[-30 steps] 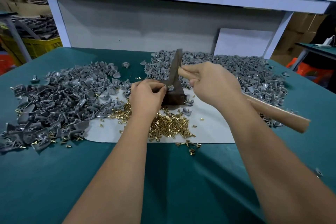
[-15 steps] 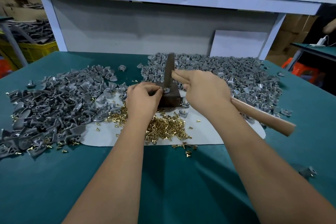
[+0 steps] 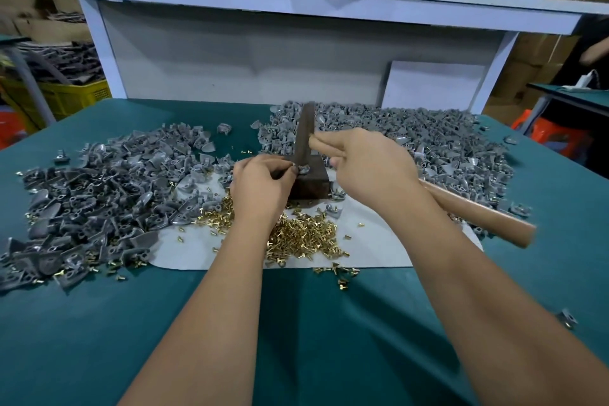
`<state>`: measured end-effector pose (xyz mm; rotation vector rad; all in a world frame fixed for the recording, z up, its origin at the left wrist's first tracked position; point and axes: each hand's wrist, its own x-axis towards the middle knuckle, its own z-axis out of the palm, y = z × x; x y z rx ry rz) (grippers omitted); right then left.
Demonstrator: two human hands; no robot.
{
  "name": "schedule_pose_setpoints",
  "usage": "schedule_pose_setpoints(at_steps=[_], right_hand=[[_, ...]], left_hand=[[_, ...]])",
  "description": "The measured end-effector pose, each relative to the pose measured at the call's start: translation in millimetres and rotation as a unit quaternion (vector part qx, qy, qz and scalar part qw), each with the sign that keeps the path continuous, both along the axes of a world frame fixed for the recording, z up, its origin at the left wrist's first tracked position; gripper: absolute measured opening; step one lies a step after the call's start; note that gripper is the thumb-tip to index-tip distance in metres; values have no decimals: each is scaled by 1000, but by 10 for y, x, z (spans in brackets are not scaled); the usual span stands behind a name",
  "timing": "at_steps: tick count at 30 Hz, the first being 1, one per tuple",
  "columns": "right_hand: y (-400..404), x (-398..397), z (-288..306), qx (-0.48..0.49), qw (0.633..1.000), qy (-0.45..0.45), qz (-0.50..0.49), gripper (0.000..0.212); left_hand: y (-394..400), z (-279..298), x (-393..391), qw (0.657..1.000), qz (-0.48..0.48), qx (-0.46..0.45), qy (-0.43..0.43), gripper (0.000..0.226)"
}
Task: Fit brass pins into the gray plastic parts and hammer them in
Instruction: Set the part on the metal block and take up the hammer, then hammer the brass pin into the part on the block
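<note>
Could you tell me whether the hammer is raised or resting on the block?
Resting: the hammer head stands on the block.

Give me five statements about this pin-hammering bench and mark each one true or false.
1. The right hand grips the wooden handle of the hammer. True.
2. The left hand lies flat and empty on the green table cover. False: its fingers pinch a small gray plastic part on top of the dark metal block.
3. The loose brass pins lie heaped on a white sheet, nearer the person than the block. True.
4. All the gray plastic parts sit in one pile. False: there is a left pile and a far right pile.
5. The yellow crate stands on the bench. False: it sits off the bench, far left.
</note>
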<state>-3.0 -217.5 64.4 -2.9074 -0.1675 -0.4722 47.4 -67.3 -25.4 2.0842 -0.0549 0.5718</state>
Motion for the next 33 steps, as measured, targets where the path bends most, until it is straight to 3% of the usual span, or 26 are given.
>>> schedule_pose_setpoints(at_steps=[5,10,14,17,21,25,29,33], right_hand=[[-31,12,26,48,996,-72,-25,51],[16,14,-47,-11,1000,-18,-4,53],[9,13,-34,36,995,-88,-12,52],[30,23,-75,4,1000,-23,-1,51],[-1,46,-56,31,995,-89,-18,52],[15,58,-70,-16,1000,-17,-2,45],[-9,77,-22,9,997,-76,4,49],[-13,96,-74,-47,999,-19,17,39]], left_hand=[[-23,-5,-17,1000,22,-5,-7,19],[-1,3,0,1000,8,4,-6,18],[-23,-1,-16,1000,23,5,-4,19],[-1,4,-14,1000,6,-1,-5,18],[-18,19,-9,1000,12,-11,0,18],[-9,7,5,1000,-1,-8,5,18],[-19,7,4,1000,2,-20,1,18],[-1,7,1,1000,-10,1,-6,18]])
